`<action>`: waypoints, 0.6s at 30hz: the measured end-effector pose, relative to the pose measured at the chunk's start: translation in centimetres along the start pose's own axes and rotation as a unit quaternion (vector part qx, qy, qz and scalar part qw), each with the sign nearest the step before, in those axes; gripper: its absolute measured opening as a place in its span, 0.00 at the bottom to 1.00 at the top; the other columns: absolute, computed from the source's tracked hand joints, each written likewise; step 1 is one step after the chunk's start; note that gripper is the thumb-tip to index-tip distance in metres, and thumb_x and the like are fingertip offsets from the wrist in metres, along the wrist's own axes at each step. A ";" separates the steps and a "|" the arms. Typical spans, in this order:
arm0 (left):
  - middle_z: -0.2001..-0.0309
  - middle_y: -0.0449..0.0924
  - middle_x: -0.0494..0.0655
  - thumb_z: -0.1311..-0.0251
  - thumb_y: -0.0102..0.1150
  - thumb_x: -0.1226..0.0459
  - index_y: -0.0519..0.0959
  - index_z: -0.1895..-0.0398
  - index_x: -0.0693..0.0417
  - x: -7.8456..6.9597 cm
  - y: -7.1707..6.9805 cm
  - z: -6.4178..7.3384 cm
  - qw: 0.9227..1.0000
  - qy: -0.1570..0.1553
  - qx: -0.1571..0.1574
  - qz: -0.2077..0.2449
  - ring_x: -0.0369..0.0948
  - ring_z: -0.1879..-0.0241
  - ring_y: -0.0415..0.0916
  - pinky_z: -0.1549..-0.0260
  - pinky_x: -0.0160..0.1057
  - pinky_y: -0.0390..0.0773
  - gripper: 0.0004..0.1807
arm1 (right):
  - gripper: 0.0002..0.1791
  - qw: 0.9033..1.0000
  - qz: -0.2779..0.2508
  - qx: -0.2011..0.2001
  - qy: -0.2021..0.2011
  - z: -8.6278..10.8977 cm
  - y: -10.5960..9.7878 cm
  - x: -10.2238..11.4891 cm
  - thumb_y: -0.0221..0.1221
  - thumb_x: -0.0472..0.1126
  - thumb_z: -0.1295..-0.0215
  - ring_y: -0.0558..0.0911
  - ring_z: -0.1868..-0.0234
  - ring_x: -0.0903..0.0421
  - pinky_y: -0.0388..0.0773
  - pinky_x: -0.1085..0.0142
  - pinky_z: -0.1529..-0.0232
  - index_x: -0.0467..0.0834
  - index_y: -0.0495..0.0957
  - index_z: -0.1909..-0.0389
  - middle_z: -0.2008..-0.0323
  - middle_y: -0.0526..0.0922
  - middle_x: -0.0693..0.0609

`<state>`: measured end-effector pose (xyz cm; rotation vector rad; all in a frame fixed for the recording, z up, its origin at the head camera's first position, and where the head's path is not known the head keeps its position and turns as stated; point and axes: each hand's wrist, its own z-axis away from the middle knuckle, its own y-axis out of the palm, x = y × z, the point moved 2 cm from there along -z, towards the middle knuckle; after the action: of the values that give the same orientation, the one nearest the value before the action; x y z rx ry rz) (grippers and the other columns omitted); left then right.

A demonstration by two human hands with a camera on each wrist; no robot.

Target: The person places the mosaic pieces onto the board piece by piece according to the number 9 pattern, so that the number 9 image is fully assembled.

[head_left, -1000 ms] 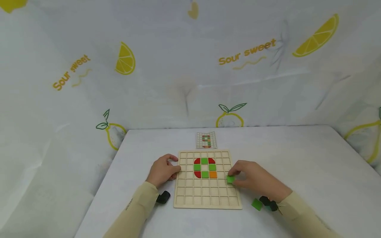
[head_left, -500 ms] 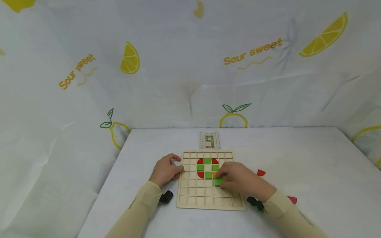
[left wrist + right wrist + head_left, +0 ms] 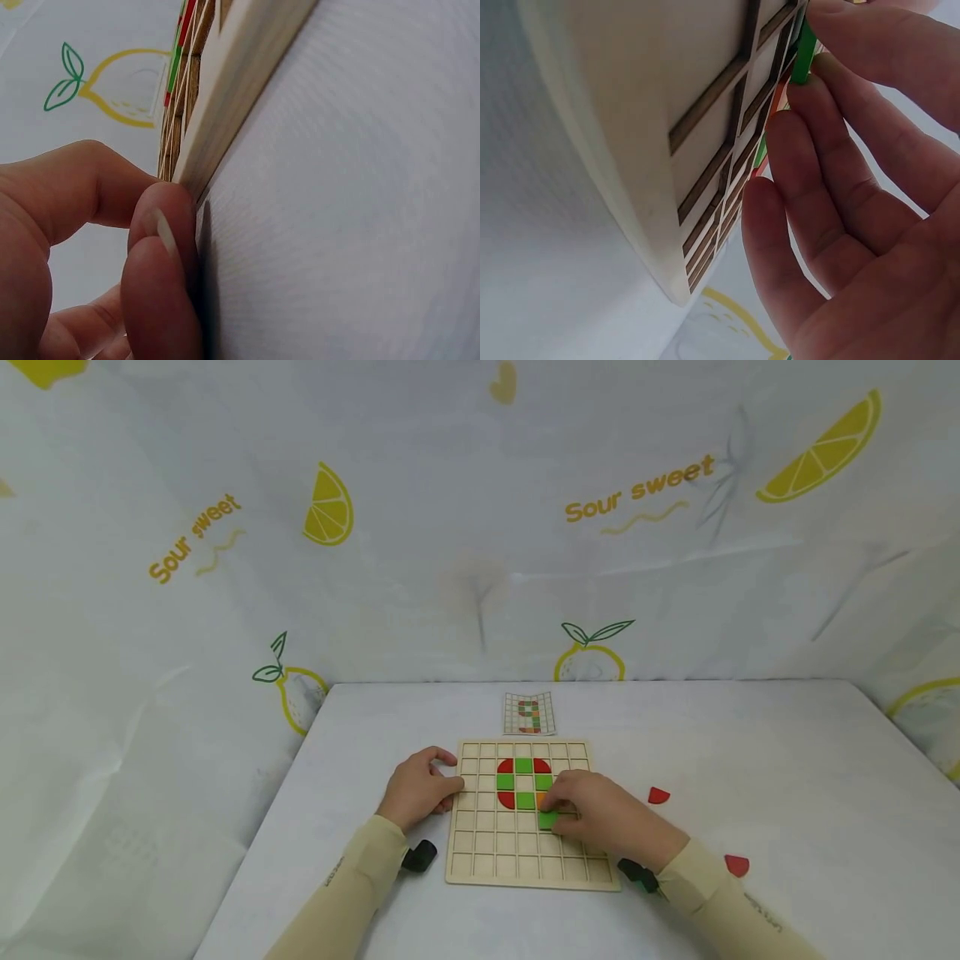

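A wooden grid board [image 3: 482, 843] lies on the white table, with red, green and orange tiles set in its cells. My right hand [image 3: 606, 814] is over the board's right half and pinches a green square tile [image 3: 547, 821] just below the orange tile [image 3: 541, 801]. In the right wrist view, the green tile [image 3: 804, 54] stands on edge between thumb and fingers. My left hand [image 3: 418, 789] rests against the board's left edge, its thumb and index finger touching the side. The left wrist view shows those fingertips against the board's edge [image 3: 217, 105].
A small pattern card [image 3: 528, 714] lies behind the board. Two red quarter-round tiles, one nearer the board [image 3: 658, 795] and one farther right [image 3: 737, 865], lie on the table. Black wrist devices [image 3: 419, 857] sit under both wrists. A lemon-print cloth [image 3: 420, 568] hangs behind.
My right hand has carried the green tile left from the board's right edge to the cell area below the orange tile, where it lowers slightly. The left hand stays at the board's edge.
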<state>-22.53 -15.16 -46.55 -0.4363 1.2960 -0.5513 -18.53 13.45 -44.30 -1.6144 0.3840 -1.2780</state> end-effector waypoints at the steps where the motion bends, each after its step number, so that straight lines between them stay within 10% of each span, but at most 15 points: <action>1: 0.76 0.83 0.46 0.39 0.73 0.60 0.83 0.47 0.49 0.0 0.0 0.0 1.000 0.001 0.000 0.000 0.39 0.81 0.79 0.77 0.35 0.77 0.18 | 0.10 1.000 0.003 -0.001 -0.002 0.0 0.0 0.0 0.74 0.38 0.36 0.79 0.58 0.62 0.81 0.67 0.54 0.51 0.90 0.55 0.60 0.83 0.63; 18: 0.76 0.84 0.45 0.39 0.74 0.58 0.83 0.47 0.46 0.4 0.2 -0.6 1.000 -0.009 0.004 -0.006 0.40 0.80 0.81 0.76 0.36 0.79 0.18 | 0.10 0.999 0.040 -0.007 -0.008 0.1 0.0 0.2 0.76 0.40 0.38 0.79 0.58 0.65 0.84 0.64 0.51 0.52 0.91 0.57 0.60 0.84 0.64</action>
<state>-23.03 -15.26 -47.13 -0.4421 1.2742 -0.5604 -18.39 13.34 -44.23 -1.6032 0.4444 -1.2036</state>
